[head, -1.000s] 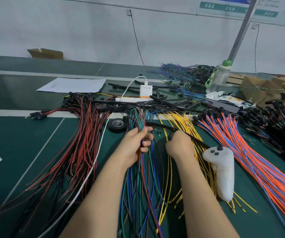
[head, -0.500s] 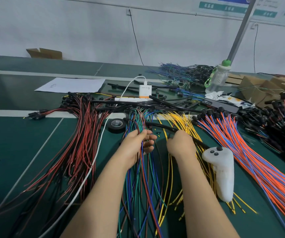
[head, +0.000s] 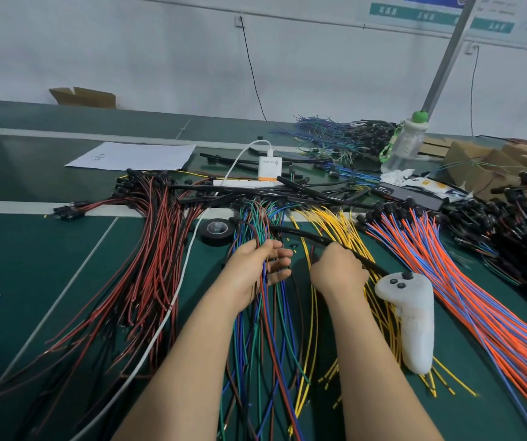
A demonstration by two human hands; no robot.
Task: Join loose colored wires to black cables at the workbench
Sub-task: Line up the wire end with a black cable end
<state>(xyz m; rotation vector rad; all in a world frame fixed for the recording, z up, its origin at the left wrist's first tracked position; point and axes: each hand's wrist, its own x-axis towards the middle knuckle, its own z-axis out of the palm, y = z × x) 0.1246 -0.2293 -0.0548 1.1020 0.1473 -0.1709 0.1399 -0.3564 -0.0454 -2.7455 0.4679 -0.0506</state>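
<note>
Colored wires (head: 265, 329) fan down the middle of the frame on the green worktop (head: 33, 265). They look light, limp and quick to tangle, so each is probably best pinched singly near its bare tip. Of the hands, the left hand (head: 256, 268) lies relaxed on them, fingers straight. The right hand (head: 338, 270), just right of centre, curls round one stiffer black cable (head: 306, 233), its fingers hidden. Four near bundles: red-black wires (head: 147, 265) at left, the mixed ones, yellow wires (head: 329, 224), and orange-blue wires (head: 446, 281) at right. The strands are beyond counting.

Both forearms rise from the lower edge to mid-frame; left hand (head: 256, 268) spreads loose fingers, right hand (head: 338, 270) curls round a black cable (head: 311, 236)
</note>
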